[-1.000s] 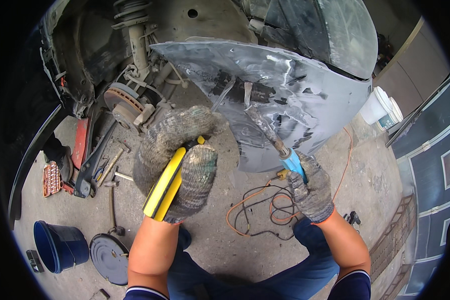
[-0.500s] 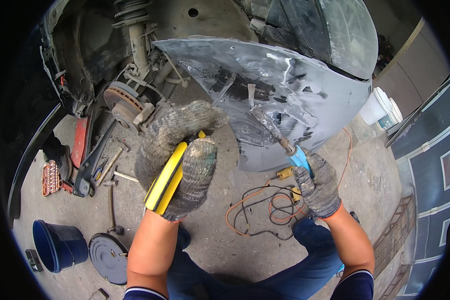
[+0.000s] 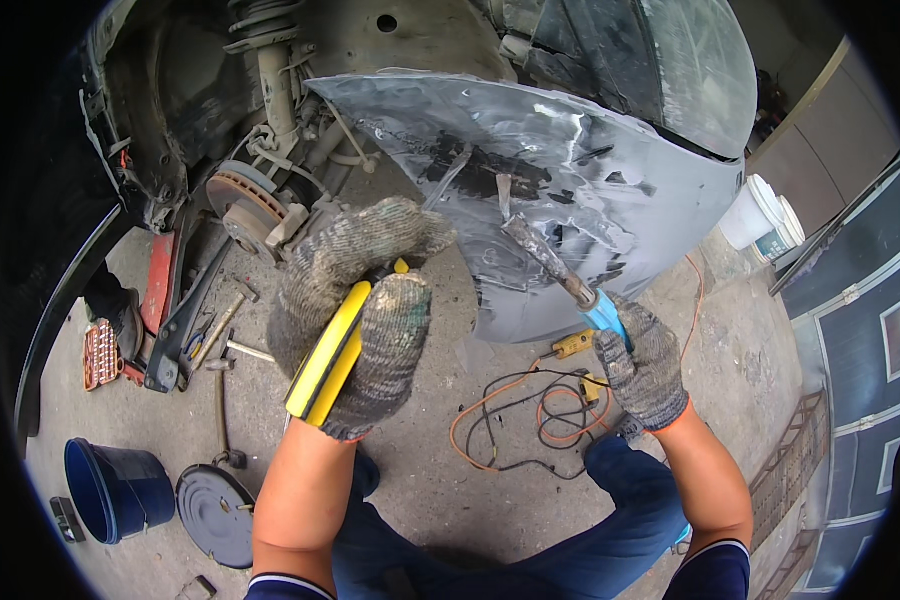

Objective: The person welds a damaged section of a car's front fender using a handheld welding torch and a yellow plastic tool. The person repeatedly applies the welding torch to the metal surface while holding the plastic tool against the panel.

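Note:
My left hand (image 3: 355,300), in a knitted grey work glove, is closed around a yellow-and-black handle (image 3: 328,360). Beyond its fingers a narrow grey strip (image 3: 448,178) reaches over the car body panel (image 3: 660,200); I cannot tell whether it belongs to that handle. In my gloved right hand (image 3: 645,362) is a blue-handled heating iron (image 3: 558,268) with a scorched metal barrel and a flat tip. That tip is over the panel, near a blackened patch; contact cannot be made out. Grey and smeared, the panel has dark marks and a whitish line.
Behind stand a brake disc (image 3: 245,208) and a strut (image 3: 277,95). At left are a red jack (image 3: 158,275), hammers (image 3: 220,410), a socket set (image 3: 102,355), a blue bucket (image 3: 135,490) and a dark round lid (image 3: 213,515). Cables (image 3: 490,420) lie between my legs; white buckets (image 3: 753,213) stand right.
My right hand has shifted slightly right and down, and the iron's tip has dropped a little with it. The left hand has barely moved and keeps its grip.

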`<state>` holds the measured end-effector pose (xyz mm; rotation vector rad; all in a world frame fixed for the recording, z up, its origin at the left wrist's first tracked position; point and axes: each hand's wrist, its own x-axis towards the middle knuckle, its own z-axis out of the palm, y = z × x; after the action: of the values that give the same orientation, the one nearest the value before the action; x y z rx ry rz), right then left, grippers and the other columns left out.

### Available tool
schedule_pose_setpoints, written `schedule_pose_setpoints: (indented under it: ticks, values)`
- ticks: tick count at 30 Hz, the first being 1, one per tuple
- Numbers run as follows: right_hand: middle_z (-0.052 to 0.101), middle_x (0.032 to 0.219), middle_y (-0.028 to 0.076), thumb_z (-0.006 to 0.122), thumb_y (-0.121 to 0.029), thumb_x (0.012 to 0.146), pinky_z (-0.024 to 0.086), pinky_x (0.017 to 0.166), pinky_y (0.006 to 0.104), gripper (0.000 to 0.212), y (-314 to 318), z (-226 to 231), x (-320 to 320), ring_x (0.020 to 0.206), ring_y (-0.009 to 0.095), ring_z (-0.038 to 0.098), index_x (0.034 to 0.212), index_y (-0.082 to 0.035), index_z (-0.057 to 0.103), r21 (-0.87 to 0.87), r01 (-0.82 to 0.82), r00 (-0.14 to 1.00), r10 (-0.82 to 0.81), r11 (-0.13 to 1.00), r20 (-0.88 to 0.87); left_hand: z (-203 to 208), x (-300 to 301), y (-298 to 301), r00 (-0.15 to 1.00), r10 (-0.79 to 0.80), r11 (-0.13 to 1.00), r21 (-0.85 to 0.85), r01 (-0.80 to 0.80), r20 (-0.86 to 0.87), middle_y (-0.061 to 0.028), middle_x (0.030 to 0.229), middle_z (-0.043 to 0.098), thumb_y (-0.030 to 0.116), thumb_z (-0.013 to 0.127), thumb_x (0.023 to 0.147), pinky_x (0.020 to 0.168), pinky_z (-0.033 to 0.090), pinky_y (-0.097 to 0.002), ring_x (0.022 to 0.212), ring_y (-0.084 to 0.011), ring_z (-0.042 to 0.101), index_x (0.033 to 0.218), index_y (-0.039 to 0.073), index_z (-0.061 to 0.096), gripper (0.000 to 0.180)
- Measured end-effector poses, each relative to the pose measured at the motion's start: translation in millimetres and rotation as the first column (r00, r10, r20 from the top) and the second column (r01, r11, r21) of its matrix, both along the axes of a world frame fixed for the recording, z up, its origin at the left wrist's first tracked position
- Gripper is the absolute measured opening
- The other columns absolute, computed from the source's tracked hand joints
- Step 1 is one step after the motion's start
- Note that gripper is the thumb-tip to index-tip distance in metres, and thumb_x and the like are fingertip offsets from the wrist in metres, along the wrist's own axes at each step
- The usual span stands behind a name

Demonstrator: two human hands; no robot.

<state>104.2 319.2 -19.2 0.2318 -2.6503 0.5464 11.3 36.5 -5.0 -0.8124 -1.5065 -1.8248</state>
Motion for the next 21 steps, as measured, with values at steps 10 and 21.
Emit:
schedule_pose_setpoints:
  ticks: [10, 21]
  values:
    - [0.067, 0.099, 0.019, 0.064, -0.026, 0.09, 0.05, 0.078, 0.0451, 0.037, 2.9, 5.3, -6.8, 0.087, 0.038, 0.064, 0.12, -0.005, 0.062, -0.084, -0.044, 0.995, 0.051, 0.995, 0.08, -7.6, -6.2, -6.8, 0.994, 0.083, 0.99, -0.108, -0.091, -0.073, -0.0207, 0.103, 0.068, 0.027, 0.067, 0.092, 0.082, 0.057, -0.0401, 0.09, -0.0275, 0.069, 0.114, -0.004, 0.06, 0.039]
    - [0.068, 0.1, 0.02, 0.062, -0.025, 0.091, 0.051, 0.078, 0.0438, 0.036, 3.0, 7.8, -6.6, 0.088, 0.038, 0.065, 0.121, -0.005, 0.062, -0.095, -0.002, 0.992, 0.014, 0.995, 0.127, 1.2, 4.7, 0.5, 0.998, -0.021, 0.992, -0.127, 0.014, -0.054, -0.0178, 0.1, 0.069, 0.028, 0.068, 0.09, 0.081, 0.054, -0.0368, 0.088, -0.0252, 0.067, 0.109, -0.002, 0.064, 0.036]
